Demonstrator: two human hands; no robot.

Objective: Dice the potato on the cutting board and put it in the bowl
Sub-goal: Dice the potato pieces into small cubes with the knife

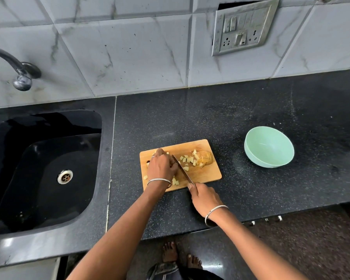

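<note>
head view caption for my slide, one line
Left hand steadies potato on the wooden cutting board, right hand works the knife, mint-green bowl empty.

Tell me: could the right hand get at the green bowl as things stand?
Probably yes: nothing shows on the counter between the right hand and the green bowl, though that hand grips the knife.

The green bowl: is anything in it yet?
Empty. The bowl shows only its bare pale green inside, and the diced potato pieces lie on the cutting board beside it.
</note>
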